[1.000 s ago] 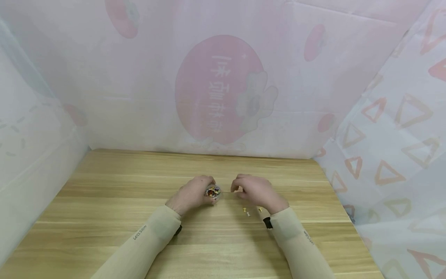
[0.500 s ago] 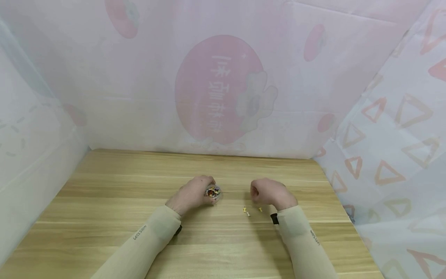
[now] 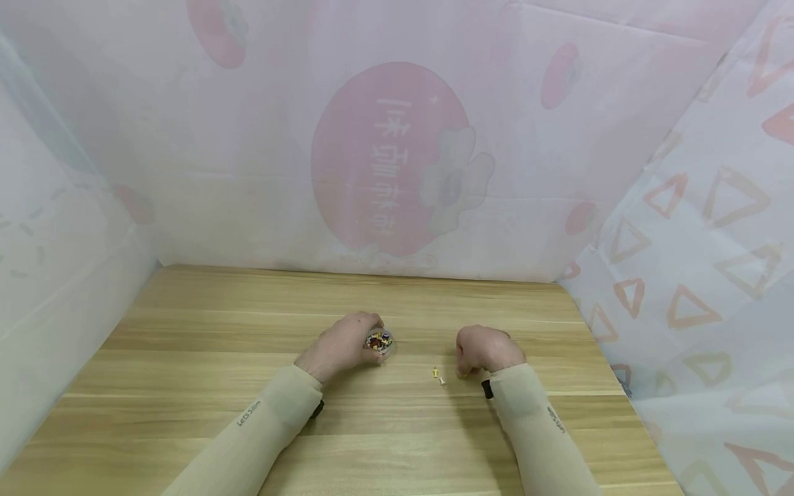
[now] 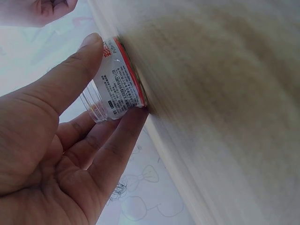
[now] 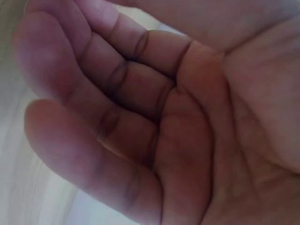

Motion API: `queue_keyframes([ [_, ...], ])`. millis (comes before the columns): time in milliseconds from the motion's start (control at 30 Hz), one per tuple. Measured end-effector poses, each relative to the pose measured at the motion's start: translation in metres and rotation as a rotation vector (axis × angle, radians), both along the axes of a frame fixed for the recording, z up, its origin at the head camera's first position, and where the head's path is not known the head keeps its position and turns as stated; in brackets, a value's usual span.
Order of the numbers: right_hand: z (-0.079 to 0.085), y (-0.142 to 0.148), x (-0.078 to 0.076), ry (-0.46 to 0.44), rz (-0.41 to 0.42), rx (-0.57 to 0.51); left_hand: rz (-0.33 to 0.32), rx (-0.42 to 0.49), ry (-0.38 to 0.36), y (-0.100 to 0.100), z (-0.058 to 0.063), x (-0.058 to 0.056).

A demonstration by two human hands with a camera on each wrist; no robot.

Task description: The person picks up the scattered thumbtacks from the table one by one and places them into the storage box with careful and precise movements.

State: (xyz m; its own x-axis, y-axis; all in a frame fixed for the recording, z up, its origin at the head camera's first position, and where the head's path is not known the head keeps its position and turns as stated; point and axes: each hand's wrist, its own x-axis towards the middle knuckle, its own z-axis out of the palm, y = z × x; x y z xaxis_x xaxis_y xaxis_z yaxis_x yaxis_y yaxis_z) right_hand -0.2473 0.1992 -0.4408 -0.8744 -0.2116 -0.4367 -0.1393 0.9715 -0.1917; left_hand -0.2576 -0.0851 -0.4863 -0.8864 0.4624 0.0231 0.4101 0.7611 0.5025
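My left hand (image 3: 342, 344) grips a small clear plastic jar (image 3: 386, 350) that stands upright on the wooden table. In the left wrist view the jar (image 4: 119, 77) shows a printed white label with a red band, thumb on one side and fingers on the other. Through its uncovered top, several colourful push pins are visible. Farther right, my right hand (image 3: 489, 349) reaches down with curled fingers, pinching a yellow push pin (image 3: 463, 376) at the tabletop, mostly hidden by the fingertips. In the right wrist view the pin is out of sight behind the fingers (image 5: 61, 136).
Between the hands, another yellow push pin (image 3: 435, 373) and a white push pin (image 3: 442, 381) lie loose on the wooden table (image 3: 248, 317). A printed cloth wall (image 3: 273, 227) rises along the table's back edge, with more cloth at both sides.
My right hand has drawn away from beside the jar to the right, then lowered onto the yellow push pin. The left hand and jar have stayed in place.
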Motion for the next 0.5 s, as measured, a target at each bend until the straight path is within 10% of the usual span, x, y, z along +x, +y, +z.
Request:
queue_keyframes([
  [500, -0.0085, -0.0003, -0.0070, 0.007, 0.032, -0.019, -0.004, -0.003, 0.001, -0.0004, -0.0001, -0.0004],
])
